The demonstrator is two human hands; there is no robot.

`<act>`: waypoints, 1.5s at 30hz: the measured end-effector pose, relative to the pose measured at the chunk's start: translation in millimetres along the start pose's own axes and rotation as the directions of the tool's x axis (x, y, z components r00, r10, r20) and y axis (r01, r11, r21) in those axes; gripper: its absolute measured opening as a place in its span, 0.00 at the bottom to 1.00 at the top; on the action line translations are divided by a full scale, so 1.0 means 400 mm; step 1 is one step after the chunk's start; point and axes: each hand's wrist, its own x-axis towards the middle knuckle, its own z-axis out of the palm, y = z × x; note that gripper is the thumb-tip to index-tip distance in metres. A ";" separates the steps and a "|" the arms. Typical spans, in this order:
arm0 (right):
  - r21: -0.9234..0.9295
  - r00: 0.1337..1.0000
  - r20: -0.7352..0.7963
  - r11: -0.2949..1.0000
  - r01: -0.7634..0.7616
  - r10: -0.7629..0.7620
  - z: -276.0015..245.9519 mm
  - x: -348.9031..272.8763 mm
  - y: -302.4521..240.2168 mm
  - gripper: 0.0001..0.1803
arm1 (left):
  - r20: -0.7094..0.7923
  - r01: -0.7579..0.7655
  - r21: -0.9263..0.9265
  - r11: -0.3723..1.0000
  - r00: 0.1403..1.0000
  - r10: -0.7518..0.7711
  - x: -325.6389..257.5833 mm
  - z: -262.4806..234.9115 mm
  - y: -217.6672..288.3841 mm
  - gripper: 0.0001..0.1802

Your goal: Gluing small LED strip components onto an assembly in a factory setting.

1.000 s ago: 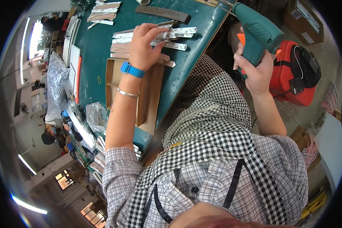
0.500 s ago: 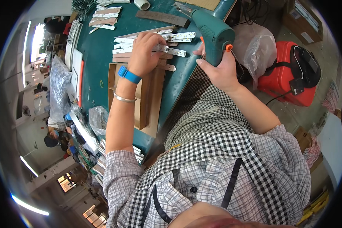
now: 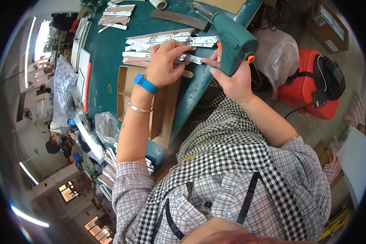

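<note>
My left hand (image 3: 165, 63), with a blue band and a silver bangle on its wrist, is closed with its fingers and thumb on a narrow white LED strip (image 3: 194, 59). The strip lies over a stack of white and tan LED strips (image 3: 162, 37). In my right hand (image 3: 238, 81) is a green pistol-shaped soldering gun (image 3: 236, 37) with a metal tip and orange trigger. Its tip points to the far left, away from the strips. A right fingertip is stretched toward the held strip's right end; whether it touches I cannot tell.
An open cardboard box (image 3: 165, 118) stands just nearer than the strips on the green table (image 3: 97, 77). Beyond lie a dark flat bar (image 3: 179, 20), a white roll (image 3: 158, 4) and more strips (image 3: 117, 15). A red case (image 3: 305, 91) and a plastic bag (image 3: 274, 53) are at right.
My left hand has shifted slightly right and nearer, staying on the strip. The right hand and soldering gun have moved a little right and nearer; its stretched finger is closer to the strip's end.
</note>
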 end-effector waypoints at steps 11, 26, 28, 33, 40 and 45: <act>-0.181 0.990 -0.080 0.978 0.101 -0.118 -0.054 0.039 0.008 0.26 | 0.058 0.045 0.115 0.992 0.997 -0.052 0.007 -0.005 0.033 0.26; -0.023 0.985 -0.163 0.998 0.058 -0.060 -0.016 0.081 -0.012 0.32 | 0.055 0.092 0.047 0.995 0.994 -0.095 -0.015 -0.009 0.051 0.28; -0.011 0.985 -0.165 0.999 0.044 -0.045 -0.017 0.080 -0.013 0.32 | 0.058 0.095 0.042 0.995 0.994 -0.098 -0.022 -0.010 0.056 0.28; 0.009 0.986 -0.169 1.000 0.006 -0.004 -0.010 0.060 -0.021 0.32 | 0.080 0.073 0.094 0.993 0.994 -0.081 -0.034 -0.029 0.077 0.33; 0.043 0.992 -0.125 0.999 0.006 -0.001 0.008 0.034 -0.024 0.33 | 0.045 0.007 0.111 0.994 0.999 -0.012 -0.048 -0.031 0.076 0.41; 0.057 0.998 -0.067 0.998 0.026 -0.022 0.024 0.039 -0.030 0.32 | -0.051 0.005 0.094 0.996 0.999 0.000 -0.060 -0.011 0.072 0.40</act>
